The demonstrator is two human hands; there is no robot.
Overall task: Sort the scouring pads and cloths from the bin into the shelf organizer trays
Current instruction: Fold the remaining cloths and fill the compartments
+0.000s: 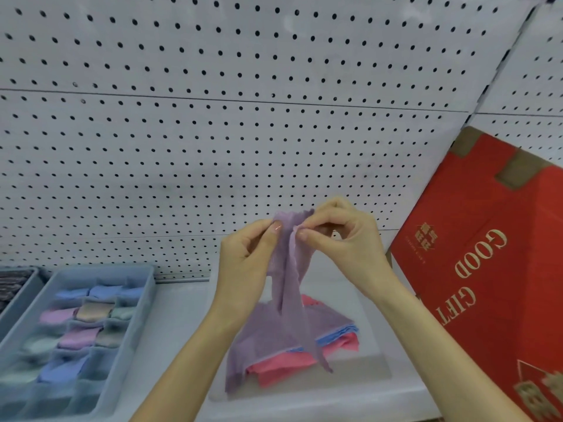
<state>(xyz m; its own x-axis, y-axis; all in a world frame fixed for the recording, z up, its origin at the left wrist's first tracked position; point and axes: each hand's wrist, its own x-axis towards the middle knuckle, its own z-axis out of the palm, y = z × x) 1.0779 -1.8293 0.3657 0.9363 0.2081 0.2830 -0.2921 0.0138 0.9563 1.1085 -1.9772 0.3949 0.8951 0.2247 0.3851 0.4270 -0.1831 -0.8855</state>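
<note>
Mid-task. Pinching purple cloth (289,269) at top edge between curled fingers of left hand (243,257) and right hand (344,239), lifted over bin (376,339). Tray (146,287) partly filled with folded cloths; pile (274,363) left in bin.

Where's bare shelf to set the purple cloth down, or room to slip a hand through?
Free: the bare shelf strip between the organizer tray and the clear bin. Crowded: the bin holds a cloth pile, the left hand and right hand pinch the purple cloth above it, and the red box stands close on its right.
</note>
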